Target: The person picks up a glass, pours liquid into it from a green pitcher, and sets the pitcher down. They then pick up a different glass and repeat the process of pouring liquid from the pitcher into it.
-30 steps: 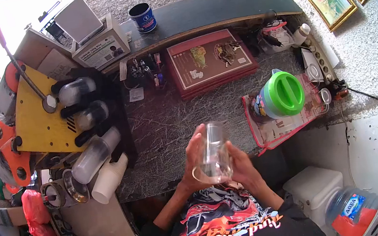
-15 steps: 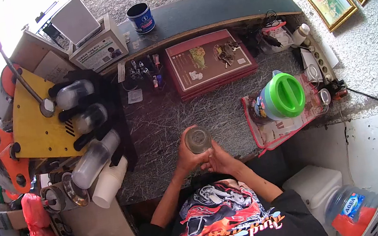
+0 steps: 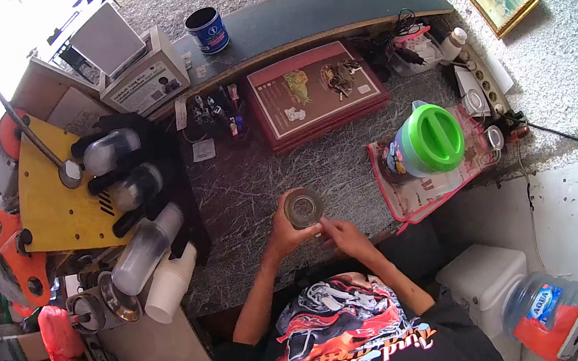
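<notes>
My left hand (image 3: 285, 234) is wrapped round a clear round glass jar (image 3: 303, 209), held above the dark marbled counter (image 3: 231, 188). One circular end of the jar, marked with rings, faces up toward me. My right hand (image 3: 347, 238) is just to the lower right of the jar, its fingers bent together close to the left thumb. Whether something small is pinched in those fingertips is too small to tell. To the right, a jug with a green lid (image 3: 433, 138) stands on a red-edged cloth (image 3: 417, 201).
Maroon boxes (image 3: 318, 95) with keys on top lie ahead. At left are a yellow lever machine (image 3: 58, 191), plastic cups (image 3: 147, 248) and white paper cups (image 3: 170, 282). A blue tin (image 3: 207, 31) stands on the raised ledge. A water bottle (image 3: 543, 303) is at lower right.
My right hand has moved out from beneath the jar to its lower right side. My left hand still holds the jar, slightly raised. The whole view has shifted a little.
</notes>
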